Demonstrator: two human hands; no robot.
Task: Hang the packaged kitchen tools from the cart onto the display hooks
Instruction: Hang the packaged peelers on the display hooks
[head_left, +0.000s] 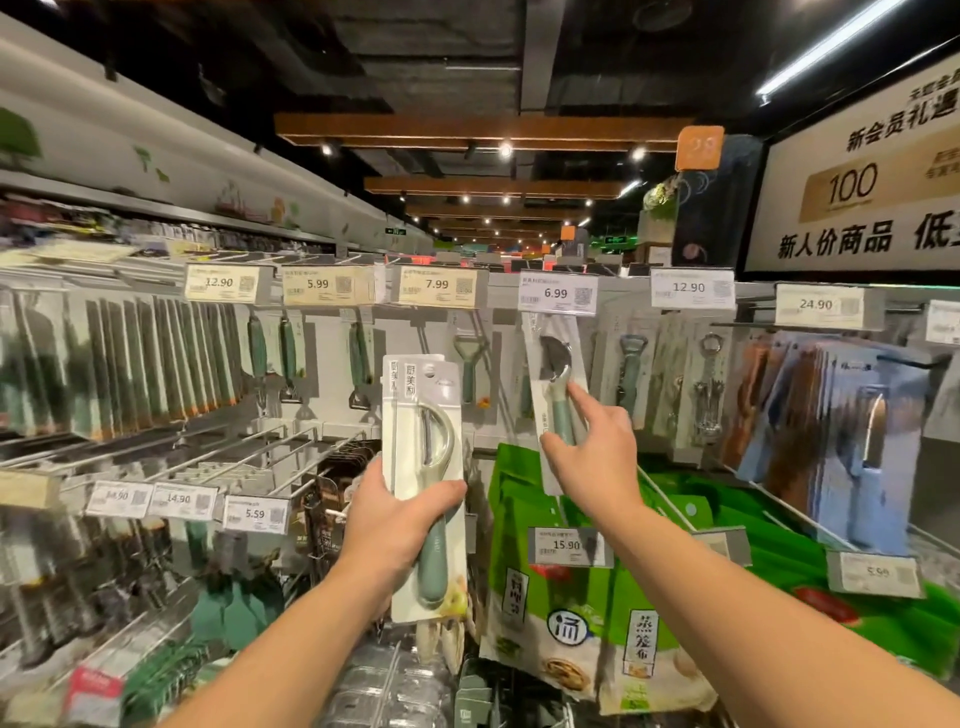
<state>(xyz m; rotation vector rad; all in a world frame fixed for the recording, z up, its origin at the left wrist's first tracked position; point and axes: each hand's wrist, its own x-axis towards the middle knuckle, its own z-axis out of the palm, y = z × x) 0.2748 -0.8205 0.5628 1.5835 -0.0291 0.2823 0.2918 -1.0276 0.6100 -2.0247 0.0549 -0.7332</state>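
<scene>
My left hand (395, 525) grips a carded peeler with a green handle (423, 457), held upright in front of the display, its hang hole at the top. My right hand (592, 457) is raised to a carded tool with a round blade and green handle (553, 395) that hangs under the 6.99 tag (557, 294); thumb and fingers pinch its lower card, the index finger pointing up along it. Other packaged tools hang on hooks (467, 364) behind both hands.
Rows of packaged knives fill the hooks at left (130, 358). Bare wire hooks (270, 447) stick out at lower left. Green steamer-cloth bags (571, 597) hang below my right arm. Blue carded knives (857, 441) hang at right. Price tags line the top rail.
</scene>
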